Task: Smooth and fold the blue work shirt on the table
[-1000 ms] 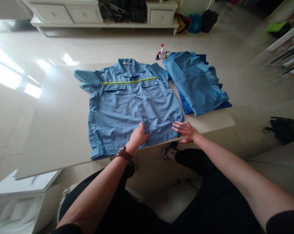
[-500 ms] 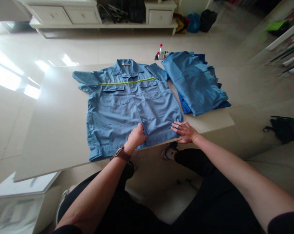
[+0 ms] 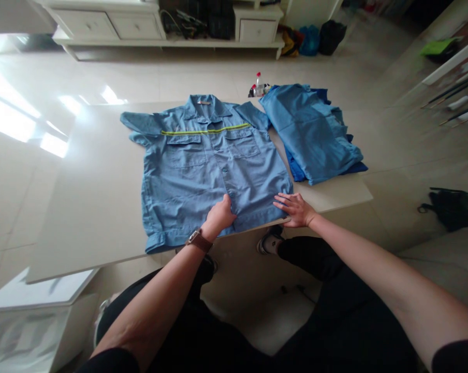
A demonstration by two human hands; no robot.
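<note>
"Where is the blue work shirt (image 3: 179, 181) lying?"

"It's lying front-up on the pale table (image 3: 90, 207), its collar (image 3: 208, 111) pointing to the far side and its hem (image 3: 253, 220) running along the near edge."

"And the hands?"

"The left hand (image 3: 221, 213) is pinching the front placket (image 3: 224, 178) near the hem. The right hand (image 3: 295, 210) is resting, fingers spread, on the near right corner."

"What's sitting to the right?"

"A pile of blue clothes (image 3: 311, 132) is lying just beside the shirt."

Glare on floor (image 3: 9, 116), blurry edges
</note>
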